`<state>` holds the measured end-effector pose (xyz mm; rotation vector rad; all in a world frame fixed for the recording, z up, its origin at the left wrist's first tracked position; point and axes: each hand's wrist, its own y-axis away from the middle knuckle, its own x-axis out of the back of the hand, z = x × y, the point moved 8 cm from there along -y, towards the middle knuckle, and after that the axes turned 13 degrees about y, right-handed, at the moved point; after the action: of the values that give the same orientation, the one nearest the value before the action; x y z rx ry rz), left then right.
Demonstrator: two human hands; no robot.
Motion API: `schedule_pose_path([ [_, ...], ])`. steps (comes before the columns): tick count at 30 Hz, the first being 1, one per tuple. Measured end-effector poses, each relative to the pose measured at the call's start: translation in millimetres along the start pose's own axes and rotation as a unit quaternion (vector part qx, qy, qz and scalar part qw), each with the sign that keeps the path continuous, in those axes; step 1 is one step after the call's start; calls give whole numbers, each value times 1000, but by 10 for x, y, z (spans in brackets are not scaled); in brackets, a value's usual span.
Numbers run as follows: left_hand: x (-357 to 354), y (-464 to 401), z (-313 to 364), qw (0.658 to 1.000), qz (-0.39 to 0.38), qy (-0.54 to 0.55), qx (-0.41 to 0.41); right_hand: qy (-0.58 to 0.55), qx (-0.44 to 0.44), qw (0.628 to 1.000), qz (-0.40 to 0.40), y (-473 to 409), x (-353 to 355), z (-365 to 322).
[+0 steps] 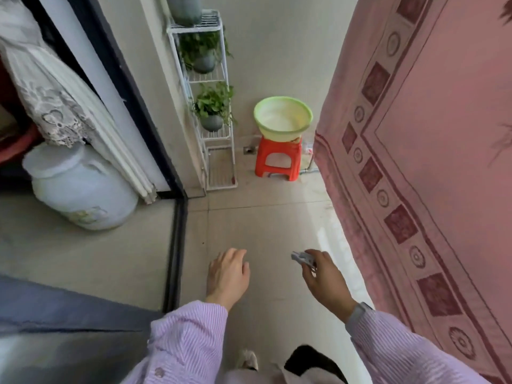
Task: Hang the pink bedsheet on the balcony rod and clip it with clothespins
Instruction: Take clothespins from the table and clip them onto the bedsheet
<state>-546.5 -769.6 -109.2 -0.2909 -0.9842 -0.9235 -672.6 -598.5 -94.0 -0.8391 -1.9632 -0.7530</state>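
Already the pink bedsheet (432, 151) hangs on my right, draping down almost to the tiled floor (263, 231); the rod itself is out of view above. My right hand (324, 278) pinches a small grey clothespin (302, 257) between fingers and thumb, while my left hand (228, 275) is loose, fingers relaxed, holding nothing. I judge the sheet soft and limp, light enough to slide, so the peg should bite the top fold over the rod. No brand, label or writing is readable anywhere.
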Motion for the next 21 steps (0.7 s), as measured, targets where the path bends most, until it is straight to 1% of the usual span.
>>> schedule_pose_path([
  [5, 146, -1448, 367, 998, -21, 13, -55, -16, -46, 998, 40, -1286, 318, 32],
  [9, 138, -2818, 648, 997, -26, -8, -78, -20, -66, 995, 65, -2589, 522, 167],
  [14, 318, -4466, 1090, 994, -25, 9, -108, -1, -80, 993, 87, -4228, 988, 170],
  [18, 596, -5475, 1443, 988, -14, 95, -122, -3, -65, 992, 109, -5243, 1437, 32],
  [21, 649, -6234, 1687, 979, -46, 147, -135, 16, -84, 983, 165, -5904, 1784, 49],
])
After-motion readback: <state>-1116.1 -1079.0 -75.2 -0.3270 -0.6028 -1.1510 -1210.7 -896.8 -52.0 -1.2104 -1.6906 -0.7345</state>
